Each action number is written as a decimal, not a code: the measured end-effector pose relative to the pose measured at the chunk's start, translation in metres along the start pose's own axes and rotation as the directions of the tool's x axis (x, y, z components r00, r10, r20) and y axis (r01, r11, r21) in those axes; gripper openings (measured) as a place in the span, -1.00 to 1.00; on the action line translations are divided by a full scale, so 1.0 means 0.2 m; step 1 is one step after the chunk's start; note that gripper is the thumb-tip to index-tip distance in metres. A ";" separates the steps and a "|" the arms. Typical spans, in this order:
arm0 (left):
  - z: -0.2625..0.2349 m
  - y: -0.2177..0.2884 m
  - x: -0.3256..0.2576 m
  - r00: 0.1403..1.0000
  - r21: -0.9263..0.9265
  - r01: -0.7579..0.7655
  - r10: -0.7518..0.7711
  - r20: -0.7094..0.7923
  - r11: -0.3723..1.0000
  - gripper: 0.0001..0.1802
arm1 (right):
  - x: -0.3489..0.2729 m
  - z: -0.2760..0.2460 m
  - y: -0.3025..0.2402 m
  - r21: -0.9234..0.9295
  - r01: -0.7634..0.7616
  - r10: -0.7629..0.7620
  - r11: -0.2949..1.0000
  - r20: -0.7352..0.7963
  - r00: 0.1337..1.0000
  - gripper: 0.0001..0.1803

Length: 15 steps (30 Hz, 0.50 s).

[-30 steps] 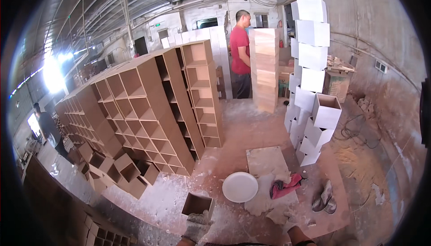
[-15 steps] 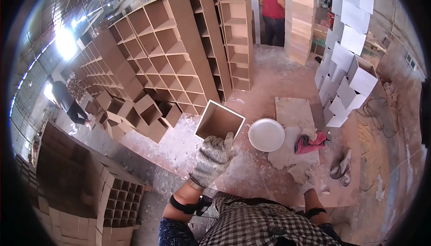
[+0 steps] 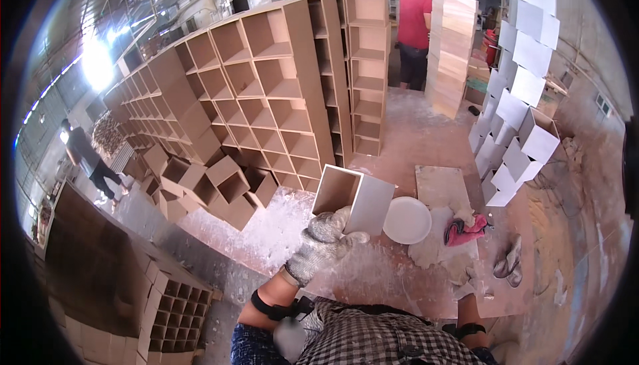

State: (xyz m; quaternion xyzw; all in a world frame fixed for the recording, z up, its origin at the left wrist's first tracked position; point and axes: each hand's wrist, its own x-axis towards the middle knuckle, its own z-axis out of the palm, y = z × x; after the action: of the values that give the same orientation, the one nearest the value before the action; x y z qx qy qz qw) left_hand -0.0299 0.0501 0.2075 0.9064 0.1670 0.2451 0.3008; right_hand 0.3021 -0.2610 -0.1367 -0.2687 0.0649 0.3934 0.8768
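My left hand, in a grey knitted glove, is closed on the near edge of a box. The box has a brown inside, an open end and a pale, smooth outer side, and it is tilted over the table. The fingers inside the box are partly hidden by its wall. A round white dish lies just right of the box. My right hand, in a pale glove, is low beside crumpled, whitish scraps. Its fingers blend into them, so I cannot make out their pose.
Tall stacks of brown open boxes stand ahead, with loose boxes at their foot. White boxes are stacked at the right. A pink cloth and grey gloves lie on the dusty table. A person in red stands behind.
The box in my left hand has turned, so its pale outer side now shows on the right. My view has tilted up a little. The person at far left has shifted stance.
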 end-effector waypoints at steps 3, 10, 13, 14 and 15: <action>-0.02 -0.01 0.03 0.993 -0.400 0.082 -0.109 -0.043 0.913 -0.64 | -0.04 0.06 0.02 0.021 0.067 -0.067 0.998 0.011 0.998 -0.42; -0.08 -0.07 0.12 0.993 -0.806 0.122 -0.071 0.099 0.580 -0.61 | -0.25 0.10 0.07 -0.014 0.178 -0.176 0.984 -0.251 0.952 -0.43; -0.05 -0.09 0.16 0.990 -0.857 0.135 -0.099 0.099 0.498 -0.62 | -0.34 0.50 0.11 -0.285 0.372 -0.413 0.883 -0.096 0.906 -0.43; -0.03 -0.11 0.16 0.990 -0.856 0.140 -0.081 0.115 0.497 -0.62 | -0.36 0.65 0.12 -0.324 0.425 -0.456 0.845 -0.022 0.890 -0.43; 0.02 -0.17 0.17 0.989 -0.857 0.143 -0.103 0.106 0.496 -0.64 | -0.37 0.82 0.11 -0.362 0.480 -0.499 0.799 0.047 0.866 -0.43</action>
State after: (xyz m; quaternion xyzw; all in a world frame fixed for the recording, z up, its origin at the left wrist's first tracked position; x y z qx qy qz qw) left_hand -0.0049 0.0903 0.1955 0.6272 0.0810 0.2551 0.7314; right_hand 0.2197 -0.2125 0.0170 -0.4429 -0.0578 0.1519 0.8817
